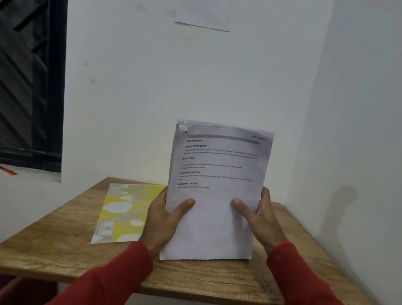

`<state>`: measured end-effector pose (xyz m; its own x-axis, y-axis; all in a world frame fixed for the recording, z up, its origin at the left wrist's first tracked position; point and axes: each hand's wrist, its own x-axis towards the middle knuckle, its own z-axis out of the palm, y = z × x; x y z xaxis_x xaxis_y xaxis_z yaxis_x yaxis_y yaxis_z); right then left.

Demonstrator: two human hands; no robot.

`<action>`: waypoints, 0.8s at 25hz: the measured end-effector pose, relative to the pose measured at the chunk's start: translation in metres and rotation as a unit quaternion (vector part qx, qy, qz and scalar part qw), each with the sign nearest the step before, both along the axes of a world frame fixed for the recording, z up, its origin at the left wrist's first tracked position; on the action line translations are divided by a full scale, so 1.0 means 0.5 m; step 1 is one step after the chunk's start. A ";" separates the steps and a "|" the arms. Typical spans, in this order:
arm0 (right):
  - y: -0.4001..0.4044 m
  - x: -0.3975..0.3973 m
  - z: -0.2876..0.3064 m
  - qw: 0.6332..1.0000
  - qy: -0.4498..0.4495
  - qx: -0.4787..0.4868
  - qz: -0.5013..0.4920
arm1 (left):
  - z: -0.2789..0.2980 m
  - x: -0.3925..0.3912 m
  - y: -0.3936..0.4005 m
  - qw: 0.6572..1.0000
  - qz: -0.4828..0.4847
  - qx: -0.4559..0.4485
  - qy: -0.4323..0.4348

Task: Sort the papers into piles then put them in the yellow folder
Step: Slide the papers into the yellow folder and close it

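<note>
While both hands [164, 221] [260, 221] grip its sides, the paper stack [215, 193] stands upright, long axis vertical, print facing the camera.

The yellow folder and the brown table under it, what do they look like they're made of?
The yellow patterned folder looks like thin glossy plastic, since it lies flat and shows a sheen, though coated card is possible. The brown table shows wood grain with a matte finish; solid wood or laminate, I cannot tell.
</note>
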<state>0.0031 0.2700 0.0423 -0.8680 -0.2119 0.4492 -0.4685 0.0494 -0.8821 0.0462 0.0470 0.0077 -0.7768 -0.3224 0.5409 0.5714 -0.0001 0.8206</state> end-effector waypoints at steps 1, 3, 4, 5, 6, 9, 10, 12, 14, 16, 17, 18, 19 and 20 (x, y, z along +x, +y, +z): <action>-0.001 -0.002 -0.004 1.000 0.000 0.020 0.002 | 0.001 0.000 0.002 1.000 -0.009 0.006 -0.005; -0.003 -0.003 -0.010 0.999 -0.001 0.035 0.006 | 0.005 0.000 0.006 1.000 -0.025 -0.009 -0.016; 0.001 -0.008 -0.011 1.000 -0.009 0.022 0.007 | 0.010 -0.005 0.003 0.999 -0.031 -0.013 -0.024; 0.005 -0.015 -0.009 1.000 -0.023 -0.003 0.013 | 0.016 -0.011 -0.003 0.999 -0.035 -0.010 -0.036; 0.011 -0.027 -0.006 0.999 -0.036 -0.025 0.013 | 0.023 -0.020 -0.013 0.998 -0.039 -0.002 -0.052; 0.051 -0.092 -0.026 0.995 -0.019 0.031 -0.097 | 0.018 -0.056 -0.049 0.988 -0.065 0.041 -0.131; 0.070 -0.118 -0.044 0.978 0.009 0.131 -0.161 | 0.003 -0.069 -0.061 0.984 -0.059 0.040 -0.161; 0.096 -0.152 -0.087 0.897 0.043 0.387 -0.211 | -0.038 -0.093 -0.082 0.977 -0.029 0.006 -0.210; 0.108 -0.175 -0.112 0.821 0.041 0.545 -0.166 | -0.060 -0.106 -0.092 0.968 -0.005 -0.069 -0.241; 0.113 -0.189 -0.115 0.794 0.029 0.589 -0.149 | -0.065 -0.110 -0.096 0.960 0.003 -0.127 -0.249; 0.120 -0.201 -0.117 0.789 0.026 0.593 -0.158 | -0.065 -0.110 -0.095 0.959 0.003 -0.143 -0.245; 0.132 -0.212 -0.120 0.788 0.024 0.592 -0.169 | -0.064 -0.107 -0.093 0.958 0.004 -0.159 -0.240; 0.148 -0.224 -0.120 0.792 0.018 0.585 -0.177 | -0.065 -0.106 -0.091 0.956 0.008 -0.174 -0.234; 0.169 -0.240 -0.122 0.801 0.005 0.571 -0.181 | -0.066 -0.104 -0.088 0.954 0.010 -0.189 -0.231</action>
<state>-0.1170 0.3543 -0.0190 -0.9631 -0.2245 0.1485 -0.2477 0.9552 -0.1623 -0.0056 0.0028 -0.0251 -0.9565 -0.1891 0.2222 0.1448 0.3534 0.9242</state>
